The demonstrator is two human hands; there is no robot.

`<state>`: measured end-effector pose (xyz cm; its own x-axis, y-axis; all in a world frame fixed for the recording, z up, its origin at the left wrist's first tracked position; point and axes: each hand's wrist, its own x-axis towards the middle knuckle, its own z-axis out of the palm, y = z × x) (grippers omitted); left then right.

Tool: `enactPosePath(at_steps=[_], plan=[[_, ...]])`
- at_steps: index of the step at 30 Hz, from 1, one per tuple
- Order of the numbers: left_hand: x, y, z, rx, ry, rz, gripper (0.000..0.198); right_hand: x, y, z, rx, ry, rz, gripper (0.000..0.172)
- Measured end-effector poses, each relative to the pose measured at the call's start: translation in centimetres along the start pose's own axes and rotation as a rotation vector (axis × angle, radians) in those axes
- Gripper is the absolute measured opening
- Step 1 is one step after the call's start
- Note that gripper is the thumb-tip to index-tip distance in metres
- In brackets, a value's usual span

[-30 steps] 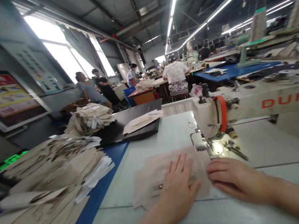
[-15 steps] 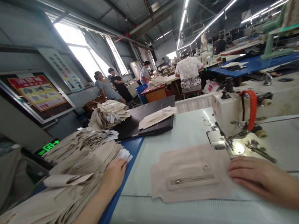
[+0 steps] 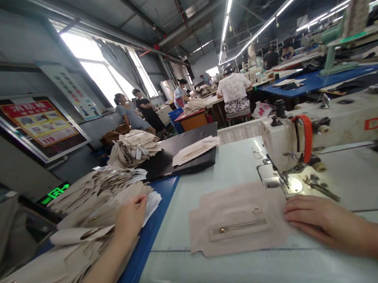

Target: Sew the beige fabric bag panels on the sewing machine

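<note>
My left hand [image 3: 130,221] is over the right edge of a stack of beige fabric pieces [image 3: 86,257]. Its fingertips are curled together in a pinch; whatever lies between them is hidden. Close to those fingers, white paper-like edges [image 3: 154,205] stick out of the stack. Flat on the pale table lies a single beige fabric panel [image 3: 232,205] with a zipper [image 3: 238,228] sewn into a rectangle and a small metal ring [image 3: 255,210]. My right hand [image 3: 324,219] rests at the panel's right edge, fingers stretched out and lying flat.
A sewing machine [image 3: 280,143] with its lamp lit stands just beyond my right hand. Another zippered panel [image 3: 195,151] lies on a black folded sheet [image 3: 199,165]. A beige bundle [image 3: 134,146] sits farther back. Several people are in the background.
My left hand has moved left and slightly up from the white edges, and its fingers have curled. The view has shifted a little. My right hand and the panel stay together.
</note>
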<state>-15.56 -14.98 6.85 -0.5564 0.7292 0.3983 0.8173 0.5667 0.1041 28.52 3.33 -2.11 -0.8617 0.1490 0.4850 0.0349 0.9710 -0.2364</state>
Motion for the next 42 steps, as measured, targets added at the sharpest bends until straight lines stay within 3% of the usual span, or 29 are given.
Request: enactPosePath(at_steps=[2,4,8,10,13,16,23,29,35,42], plan=[[-0.4,1.5,-0.4,-0.020,0.022,0.032,0.032,0.1,0.0,0.0,0.022,-0.011,0.009,0.030],[-1.4,4.0,0.2,-0.069,0.057,0.163,0.029,0.2,0.0,0.0,0.036,0.002,0.001,0.031],[-4.6,11.4,3.5,-0.246,0.186,0.679,0.027,0.4,0.4,0.2,0.012,0.014,-0.019,0.028],[-6.1,15.7,5.3,-0.315,0.206,0.859,0.027,0.4,0.6,0.2,-0.013,0.009,-0.013,0.027],[-7.3,21.2,7.5,-0.366,0.114,0.916,0.027,0.5,0.6,0.0,-0.057,-0.014,-0.004,0.026],[-7.3,24.3,8.7,-0.349,-0.054,0.889,0.026,0.4,0.4,-0.2,-0.090,-0.030,-0.007,0.026],[-7.0,25.0,8.7,-0.356,-0.233,0.863,0.020,0.0,-0.1,-0.2,-0.088,-0.055,-0.066,0.024],[-6.5,25.3,7.9,-0.217,-0.326,0.909,0.016,0.0,0.1,-0.3,-0.102,-0.110,-0.061,0.022],[-6.5,26.1,7.6,-0.152,-0.300,0.989,0.017,0.2,0.2,-0.5,-0.122,-0.129,-0.053,0.023],[-7.1,26.4,8.7,-0.105,-0.178,1.088,0.026,0.3,0.1,-0.4,-0.135,-0.157,-0.034,0.022]])
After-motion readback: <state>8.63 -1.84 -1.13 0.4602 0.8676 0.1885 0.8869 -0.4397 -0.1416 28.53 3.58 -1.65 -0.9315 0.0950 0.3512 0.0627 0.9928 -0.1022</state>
